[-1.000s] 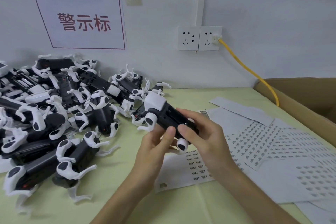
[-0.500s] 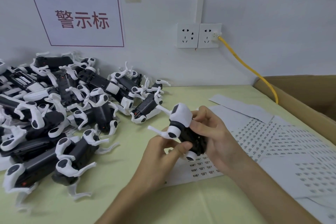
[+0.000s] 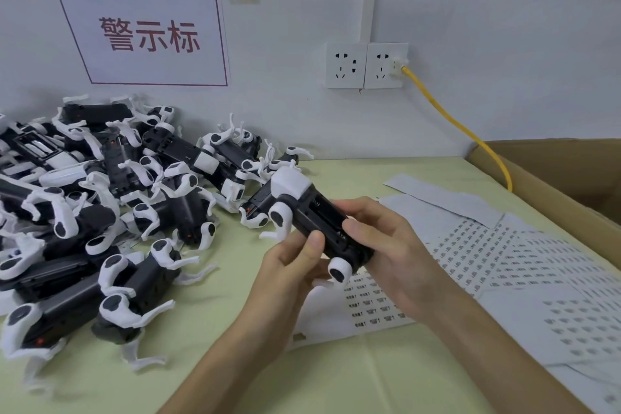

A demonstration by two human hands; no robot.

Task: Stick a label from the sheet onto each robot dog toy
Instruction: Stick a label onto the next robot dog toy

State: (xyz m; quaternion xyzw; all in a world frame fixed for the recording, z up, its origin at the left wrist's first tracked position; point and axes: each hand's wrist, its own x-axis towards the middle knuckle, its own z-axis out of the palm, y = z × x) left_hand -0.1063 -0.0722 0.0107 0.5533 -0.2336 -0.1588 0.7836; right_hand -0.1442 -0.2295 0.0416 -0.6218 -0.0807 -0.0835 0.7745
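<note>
Black-and-white plastic robot dog toys [image 3: 100, 212] lie heaped in a pile on the pale green counter [image 3: 235, 296], far to the left of the one toy I am working on. That toy, a black-bodied robot dog with white head and legs [image 3: 311, 218], is held up off the counter, belly turned toward me and head pointing away toward the pile.

My left hand [image 3: 292, 265] grasps it from the pile side, thumb laid over the dark underside and fingers curled beneath. To the right of the toy my right hand [image 3: 386, 245] is clenched round its rear half, fingertips reaching onto the same belly panel. I cannot tell whether a label sits under those fingertips; it is too small to make out.

Below and right of the held toy lies the white label sheet with rows of small printed stickers [image 3: 376, 302], and further right more white sheets [image 3: 504, 262] spread toward the brown cardboard box [image 3: 554, 185].

My judgement: this is the pressing-down step. To do it well I would keep the left hand steady as a brace, rub the right fingertip flat across the panel from one edge outward so no corner lifts, and avoid bending the thin white legs.
</note>
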